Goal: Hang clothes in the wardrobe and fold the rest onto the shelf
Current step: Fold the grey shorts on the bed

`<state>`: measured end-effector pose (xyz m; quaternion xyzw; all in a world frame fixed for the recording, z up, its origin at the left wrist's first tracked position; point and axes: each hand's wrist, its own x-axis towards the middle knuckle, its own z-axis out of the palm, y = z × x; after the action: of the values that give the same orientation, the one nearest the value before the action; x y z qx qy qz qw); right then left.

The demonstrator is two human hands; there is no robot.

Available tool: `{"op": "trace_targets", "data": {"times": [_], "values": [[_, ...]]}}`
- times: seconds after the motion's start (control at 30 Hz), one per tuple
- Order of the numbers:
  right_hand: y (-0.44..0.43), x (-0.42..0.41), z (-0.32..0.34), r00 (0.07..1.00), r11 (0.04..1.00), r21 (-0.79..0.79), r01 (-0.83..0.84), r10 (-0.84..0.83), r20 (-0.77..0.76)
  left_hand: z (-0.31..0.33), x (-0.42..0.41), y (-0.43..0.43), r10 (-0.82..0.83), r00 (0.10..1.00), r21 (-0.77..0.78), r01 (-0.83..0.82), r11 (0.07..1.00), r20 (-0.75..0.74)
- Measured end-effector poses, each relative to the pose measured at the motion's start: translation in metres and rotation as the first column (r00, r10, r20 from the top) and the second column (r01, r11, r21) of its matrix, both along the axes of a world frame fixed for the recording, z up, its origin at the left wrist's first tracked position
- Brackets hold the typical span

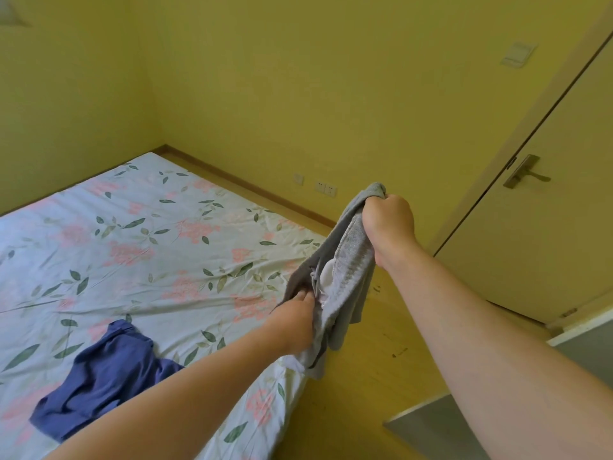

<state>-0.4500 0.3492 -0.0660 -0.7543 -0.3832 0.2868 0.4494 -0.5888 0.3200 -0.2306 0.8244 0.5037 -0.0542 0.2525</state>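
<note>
Grey knit shorts, w/ a drawstring and a white pocket lining showing, are held in the air at approx. 4 o'clock from frame centre, by the bed's near corner. The waistband is stretched between both hands, prob. so the garment can be shaken flat and its orientation checked before folding. The right hand, at the upper end, is closed in a full fist round bunched fabric; the left hand, lower at 5 o'clock, has its fingers curled into the cloth beside the drawstring. The legs hang slack below; whether the bed edge is touched cannot be told. A blue garment lies crumpled on the floral sheet at 8 o'clock, well apart from the shorts, presumably kept there until its turn. A shut door is seen at 3 o'clock; no wardrobe or shelf can be identified w/ certainty.
</note>
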Motion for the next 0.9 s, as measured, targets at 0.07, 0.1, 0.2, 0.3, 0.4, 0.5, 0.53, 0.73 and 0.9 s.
{"op": "trace_targets", "data": {"times": [0.07,0.1,0.2,0.3,0.4,0.5,0.53,0.73,0.9], "values": [[-0.001,0.003,-0.001,0.999,1.000,-0.010,-0.010,0.010,0.036,0.001,-0.003,-0.003,-0.104,0.972,-0.083,0.089,0.993,-0.209],[-0.001,0.005,-0.002,0.998,1.000,-0.011,-0.017,0.018,0.062,0.003,-0.005,-0.003,-0.100,0.965,-0.057,0.088,0.994,-0.244],[-0.002,0.009,-0.004,0.992,0.998,0.006,-0.062,0.061,0.108,0.034,-0.014,0.002,0.065,0.997,0.202,-0.058,0.978,-0.031],[-0.007,0.008,-0.003,0.977,0.987,0.045,-0.157,0.149,0.151,0.073,-0.023,0.006,0.188,0.913,0.402,-0.335,0.852,0.363],[-0.012,0.004,-0.001,0.942,0.956,0.075,-0.283,0.262,0.212,0.110,-0.023,0.020,0.017,0.736,0.446,-0.428,0.786,0.676],[-0.012,0.003,0.000,0.923,0.926,0.109,-0.362,0.340,0.179,0.136,-0.017,0.041,-0.116,0.741,0.397,-0.215,0.892,0.662],[-0.011,0.003,0.000,0.925,0.923,0.120,-0.366,0.346,0.157,0.143,-0.014,0.045,-0.131,0.760,0.361,-0.144,0.922,0.637],[-0.019,0.010,-0.002,0.939,0.941,0.202,-0.270,0.304,-0.162,0.157,-0.003,0.053,-0.152,0.846,0.401,-0.078,0.913,0.511],[-0.037,0.010,-0.027,0.957,0.977,0.162,-0.138,0.174,-0.234,0.183,-0.003,0.061,-0.161,0.829,0.499,-0.158,0.852,0.536]]}}
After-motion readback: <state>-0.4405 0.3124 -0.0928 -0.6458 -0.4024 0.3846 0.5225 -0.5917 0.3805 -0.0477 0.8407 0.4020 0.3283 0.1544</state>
